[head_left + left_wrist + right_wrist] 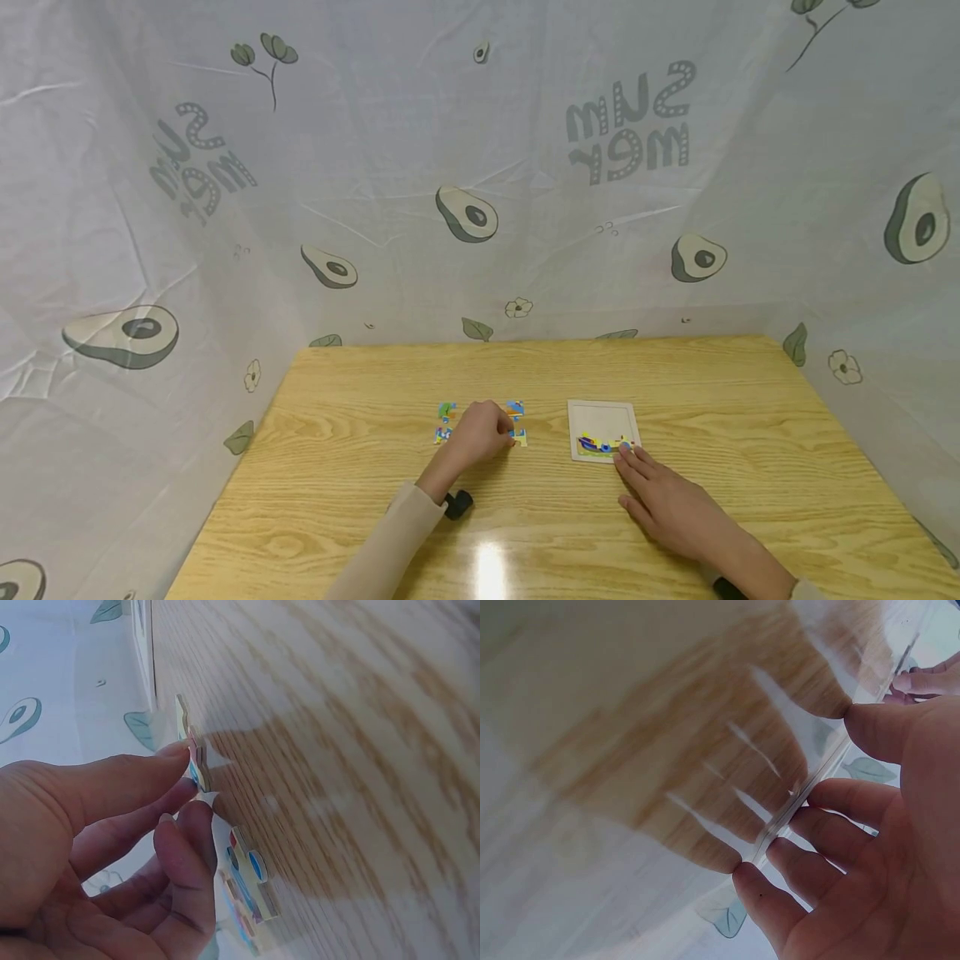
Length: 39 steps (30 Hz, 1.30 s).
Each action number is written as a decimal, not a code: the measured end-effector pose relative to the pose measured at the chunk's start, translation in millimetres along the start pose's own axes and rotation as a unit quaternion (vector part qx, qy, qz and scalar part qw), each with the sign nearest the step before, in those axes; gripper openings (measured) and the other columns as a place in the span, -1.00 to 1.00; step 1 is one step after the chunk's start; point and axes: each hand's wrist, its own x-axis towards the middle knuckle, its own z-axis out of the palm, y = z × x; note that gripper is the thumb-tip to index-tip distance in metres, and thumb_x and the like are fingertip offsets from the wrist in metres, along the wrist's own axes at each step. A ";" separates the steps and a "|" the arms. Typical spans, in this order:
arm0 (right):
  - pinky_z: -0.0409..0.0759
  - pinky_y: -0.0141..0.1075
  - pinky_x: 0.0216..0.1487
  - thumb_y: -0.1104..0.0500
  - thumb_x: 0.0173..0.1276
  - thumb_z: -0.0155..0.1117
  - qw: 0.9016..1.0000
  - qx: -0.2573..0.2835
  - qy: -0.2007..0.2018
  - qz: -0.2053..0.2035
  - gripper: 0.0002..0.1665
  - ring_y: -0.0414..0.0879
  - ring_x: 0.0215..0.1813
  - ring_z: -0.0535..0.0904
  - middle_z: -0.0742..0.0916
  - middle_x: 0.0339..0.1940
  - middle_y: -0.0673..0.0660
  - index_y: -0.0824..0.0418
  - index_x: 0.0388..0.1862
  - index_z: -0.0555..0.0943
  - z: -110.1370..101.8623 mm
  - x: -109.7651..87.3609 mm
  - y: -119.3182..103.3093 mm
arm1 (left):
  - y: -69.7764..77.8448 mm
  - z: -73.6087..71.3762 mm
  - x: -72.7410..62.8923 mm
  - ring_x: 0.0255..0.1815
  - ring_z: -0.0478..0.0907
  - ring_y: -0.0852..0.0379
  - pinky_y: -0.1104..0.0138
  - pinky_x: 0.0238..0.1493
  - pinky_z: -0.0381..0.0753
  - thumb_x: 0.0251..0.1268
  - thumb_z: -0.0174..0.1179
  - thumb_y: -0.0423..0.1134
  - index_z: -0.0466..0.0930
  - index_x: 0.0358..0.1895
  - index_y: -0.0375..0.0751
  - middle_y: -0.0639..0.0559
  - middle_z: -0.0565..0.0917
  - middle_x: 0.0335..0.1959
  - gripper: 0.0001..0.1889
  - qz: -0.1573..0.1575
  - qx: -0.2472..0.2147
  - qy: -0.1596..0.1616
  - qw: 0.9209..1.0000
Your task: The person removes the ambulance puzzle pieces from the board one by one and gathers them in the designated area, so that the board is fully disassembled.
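Note:
My left hand (pixel 477 435) is over a small group of loose jigsaw pieces left of the tray. Its thumb and index finger pinch the edge of a jigsaw piece (pixel 196 765), close to the tabletop in the left wrist view. Another jigsaw piece (pixel 251 874) lies just beyond the curled fingers. To the right is a pale square puzzle tray (pixel 600 417), with joined colourful pieces (pixel 597 446) along its near side. My right hand (pixel 675 507) has its fingers extended, fingertips resting on the tray's near right corner.
Loose jigsaw pieces lie around the left hand, including a green and blue one (pixel 446 410) and an orange and blue one (pixel 515 407). A wooden table (pixel 360 433) carries everything. Behind and beside it hangs a white curtain (pixel 390 150) with avocado prints.

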 end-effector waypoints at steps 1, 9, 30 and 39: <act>0.57 0.09 0.39 -0.01 0.57 0.28 1.000 0.000 0.000 0.000 -0.36 0.26 0.51 0.52 0.58 0.50 0.32 0.35 0.46 0.53 -0.1 -0.1 0.1 | 0.1 0.1 -0.3 -0.50 0.41 0.28 0.46 -0.47 0.40 0.32 0.45 -0.32 0.86 -0.13 -0.25 -0.01 0.78 -0.36 -0.87 0.002 0.000 -0.001 1.000; 0.58 0.09 0.38 -0.01 0.57 0.29 1.000 -0.001 0.002 0.001 -0.36 0.25 0.51 0.53 0.59 0.50 0.31 0.34 0.46 0.54 -1.4 -0.5 0.4 | 0.3 0.8 -0.2 -0.50 0.44 0.30 0.45 -0.46 0.44 0.32 0.45 -0.32 0.86 -0.14 -0.26 -0.02 0.80 -0.34 -0.87 0.007 0.002 0.000 1.000; 0.57 0.11 0.39 -0.04 0.59 0.25 1.000 0.002 -0.009 0.003 -0.35 0.26 0.52 0.51 0.57 0.52 0.31 0.33 0.48 0.51 -0.8 -0.7 -0.2 | 30.7 -27.8 23.8 -0.27 0.67 0.12 0.32 -0.27 0.63 0.54 0.27 -0.16 0.79 0.06 -0.23 -0.07 0.81 -0.17 -0.74 0.048 -0.045 0.074 0.995; 0.57 0.11 0.38 -0.04 0.58 0.27 1.000 0.008 -0.009 0.010 -0.34 0.26 0.53 0.51 0.57 0.52 0.31 0.32 0.48 0.52 -0.8 -0.6 -1.2 | 59.2 -11.7 39.4 -0.36 0.58 0.25 0.43 -0.37 0.55 0.55 0.26 -0.14 0.77 0.11 -0.20 -0.02 0.77 -0.20 -0.72 0.056 -0.058 0.055 0.995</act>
